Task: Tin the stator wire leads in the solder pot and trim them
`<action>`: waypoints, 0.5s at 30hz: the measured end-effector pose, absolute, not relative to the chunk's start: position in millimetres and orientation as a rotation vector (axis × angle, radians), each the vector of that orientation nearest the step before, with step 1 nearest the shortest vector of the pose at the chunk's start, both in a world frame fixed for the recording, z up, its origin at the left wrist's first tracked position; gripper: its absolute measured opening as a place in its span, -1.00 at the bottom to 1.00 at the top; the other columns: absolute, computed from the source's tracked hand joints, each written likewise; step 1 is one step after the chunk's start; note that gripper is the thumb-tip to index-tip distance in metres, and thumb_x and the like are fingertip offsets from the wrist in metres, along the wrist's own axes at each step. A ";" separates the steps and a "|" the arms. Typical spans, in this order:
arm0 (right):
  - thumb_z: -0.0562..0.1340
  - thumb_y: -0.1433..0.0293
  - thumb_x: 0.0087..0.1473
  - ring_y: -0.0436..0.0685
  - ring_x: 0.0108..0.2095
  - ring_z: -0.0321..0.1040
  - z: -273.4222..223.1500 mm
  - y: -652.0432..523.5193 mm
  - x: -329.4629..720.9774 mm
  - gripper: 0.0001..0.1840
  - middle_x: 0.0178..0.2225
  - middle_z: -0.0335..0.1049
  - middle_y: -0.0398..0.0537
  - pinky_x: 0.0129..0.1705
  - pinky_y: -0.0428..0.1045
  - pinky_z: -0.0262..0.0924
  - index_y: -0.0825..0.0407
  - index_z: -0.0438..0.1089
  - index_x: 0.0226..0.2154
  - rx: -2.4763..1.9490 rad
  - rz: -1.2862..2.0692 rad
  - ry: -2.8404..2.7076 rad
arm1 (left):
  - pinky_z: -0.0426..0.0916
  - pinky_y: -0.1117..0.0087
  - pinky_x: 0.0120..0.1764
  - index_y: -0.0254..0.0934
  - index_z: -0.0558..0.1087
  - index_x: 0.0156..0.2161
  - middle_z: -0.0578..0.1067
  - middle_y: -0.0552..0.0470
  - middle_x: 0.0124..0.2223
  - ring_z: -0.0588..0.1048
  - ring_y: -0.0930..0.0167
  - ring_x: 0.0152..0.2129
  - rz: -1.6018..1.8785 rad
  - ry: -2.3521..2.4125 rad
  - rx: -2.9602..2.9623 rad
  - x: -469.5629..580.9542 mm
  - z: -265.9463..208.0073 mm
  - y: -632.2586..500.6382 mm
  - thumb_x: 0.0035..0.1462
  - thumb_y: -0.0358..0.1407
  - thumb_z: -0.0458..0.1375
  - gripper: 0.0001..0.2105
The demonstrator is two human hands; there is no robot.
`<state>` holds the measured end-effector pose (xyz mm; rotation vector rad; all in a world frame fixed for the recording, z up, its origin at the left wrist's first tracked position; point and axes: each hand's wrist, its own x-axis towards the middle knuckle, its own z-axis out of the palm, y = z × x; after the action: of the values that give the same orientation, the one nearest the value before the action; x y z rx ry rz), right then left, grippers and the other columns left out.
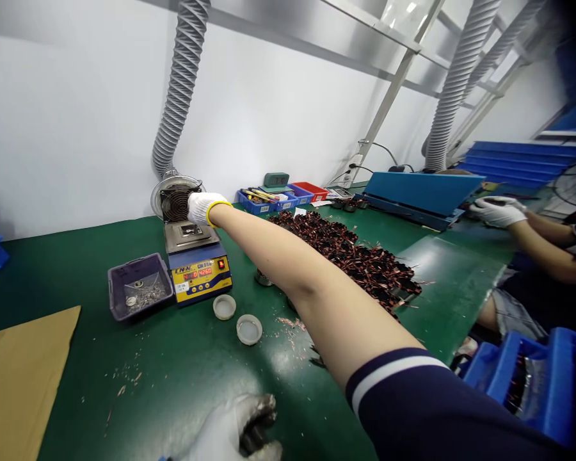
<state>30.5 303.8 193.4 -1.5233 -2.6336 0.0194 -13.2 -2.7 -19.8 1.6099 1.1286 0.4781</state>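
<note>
My right hand (204, 209), in a white glove with a yellow cuff, reaches across the table to the round extraction fan (176, 203). It is just above the metal top of a blue and yellow solder pot (200, 274) with red digits. Its fingertips are hidden, so I cannot see whether they hold anything. At the lower edge, my left hand (225, 428), in a white glove with darkened fingertips, is closed around a small black part (253, 436). Two small white round dishes (224, 307) (249, 330) stand in front of the solder pot.
A purple bin (116, 296) with metal scraps stands left of the pot. Many black parts with copper wires (345, 246) cover the table beyond my arm. Blue trays (256, 206) line the wall. At right, a co-worker's gloved hands (498, 211) work beside a blue panel (415, 192).
</note>
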 end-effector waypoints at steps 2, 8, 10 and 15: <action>0.20 0.34 0.25 0.34 0.04 0.43 197.9 298.1 39.9 -0.64 -0.01 0.49 0.26 0.04 0.19 0.34 0.20 0.45 0.02 -1.561 0.024 -2.545 | 0.45 0.35 0.03 -0.19 0.50 0.12 0.59 -0.09 0.05 0.55 0.23 -0.05 0.472 1.150 1.619 -13.0 -22.0 -2.7 -0.02 -0.25 0.28 -0.48; 0.19 0.21 0.29 0.23 0.03 0.41 193.7 287.9 70.3 -0.59 0.04 0.43 0.13 0.07 0.20 0.32 0.11 0.37 0.08 -1.639 0.130 -2.379 | 0.45 0.33 0.01 -0.21 0.53 0.09 0.60 -0.10 0.03 0.56 0.22 -0.10 0.483 1.081 1.639 -12.1 -20.1 -0.5 -0.01 -0.23 0.27 -0.51; 0.22 0.20 0.27 0.21 0.02 0.39 185.7 287.5 77.8 -0.59 0.07 0.38 0.08 0.05 0.23 0.34 0.09 0.35 0.07 -1.681 0.199 -2.342 | 0.46 0.35 -0.04 -0.22 0.52 0.10 0.60 -0.10 0.01 0.57 0.25 -0.16 0.495 1.086 1.644 -13.0 -23.4 -0.6 0.00 -0.22 0.28 -0.50; 0.23 0.24 0.26 0.18 -0.03 0.41 163.3 290.2 88.6 -0.62 0.04 0.38 0.06 -0.02 0.17 0.38 0.08 0.36 0.06 -1.695 0.495 -2.274 | 0.48 0.33 -0.11 -0.21 0.55 -0.02 0.61 -0.08 -0.09 0.57 0.28 -0.23 0.556 1.099 1.654 -16.3 -40.3 0.0 0.04 -0.19 0.33 -0.63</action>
<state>88.6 290.2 163.3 -1.6951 -2.2735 0.4947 -16.3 0.0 -40.3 1.6537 1.0986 0.5557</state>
